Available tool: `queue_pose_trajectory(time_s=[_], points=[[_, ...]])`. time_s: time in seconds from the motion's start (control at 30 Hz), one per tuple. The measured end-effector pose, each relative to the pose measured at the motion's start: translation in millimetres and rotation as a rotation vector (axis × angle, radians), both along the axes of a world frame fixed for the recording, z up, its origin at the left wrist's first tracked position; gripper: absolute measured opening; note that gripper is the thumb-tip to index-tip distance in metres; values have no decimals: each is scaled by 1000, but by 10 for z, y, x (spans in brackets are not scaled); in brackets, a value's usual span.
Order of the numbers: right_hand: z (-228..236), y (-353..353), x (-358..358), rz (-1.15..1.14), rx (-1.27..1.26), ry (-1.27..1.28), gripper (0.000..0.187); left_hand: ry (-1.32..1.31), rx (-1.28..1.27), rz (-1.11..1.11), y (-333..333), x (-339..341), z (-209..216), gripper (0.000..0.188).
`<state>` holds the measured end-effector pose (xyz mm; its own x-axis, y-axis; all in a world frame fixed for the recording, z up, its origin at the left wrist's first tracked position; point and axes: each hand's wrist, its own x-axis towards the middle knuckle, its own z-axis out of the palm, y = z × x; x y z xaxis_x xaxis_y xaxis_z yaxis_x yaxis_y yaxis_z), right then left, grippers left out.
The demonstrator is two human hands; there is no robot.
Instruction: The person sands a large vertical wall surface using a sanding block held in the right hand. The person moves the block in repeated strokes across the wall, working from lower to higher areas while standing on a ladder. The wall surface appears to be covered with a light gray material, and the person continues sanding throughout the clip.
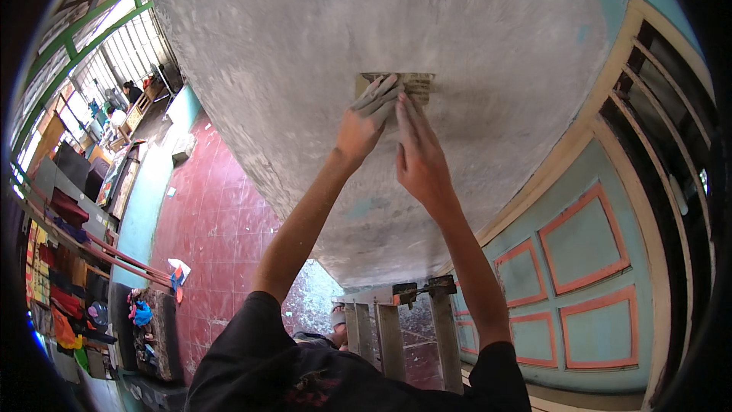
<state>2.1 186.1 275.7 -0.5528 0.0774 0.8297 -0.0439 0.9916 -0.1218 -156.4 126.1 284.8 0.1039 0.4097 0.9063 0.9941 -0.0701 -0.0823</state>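
A tan sheet of sandpaper (418,88) with dark print on its back lies against the grey plastered wall (488,23). My left hand (367,120) presses flat over its left and middle part, fingers stretched out and dusted grey. Beside it, my right hand (418,149) has its straight fingers on the lower edge of the sheet, also dusty, with the thumb held apart. The fingertips of both hands nearly meet. Part of the sheet is hidden under the fingers. Around it the wall has smeared grey patches and a small bluish spot.
Below me stands a wooden ladder (390,339), with a foot in a sandal beside it. A turquoise door with orange-framed panels (583,236) and a barred window (663,107) are on the right. To the left are red floor tiles (210,206), piled clothes (145,313) and people farther off.
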Motion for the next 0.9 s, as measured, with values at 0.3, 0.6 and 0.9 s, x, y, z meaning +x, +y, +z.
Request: queue_pose_trajectory(time_s=[0.3, 0.6, 0.9], points=[[18, 120, -469, -199, 210, 220, 58, -24, 7, -140, -210, -53, 64, 21], [65, -52, -736, -70, 331, 110, 47, -65, 61, -150, -522, -354, -167, 18], [-218, -198, -1019, -163, 262, 107, 51, -199, 103, -217, -977, -328, -513, 26]])
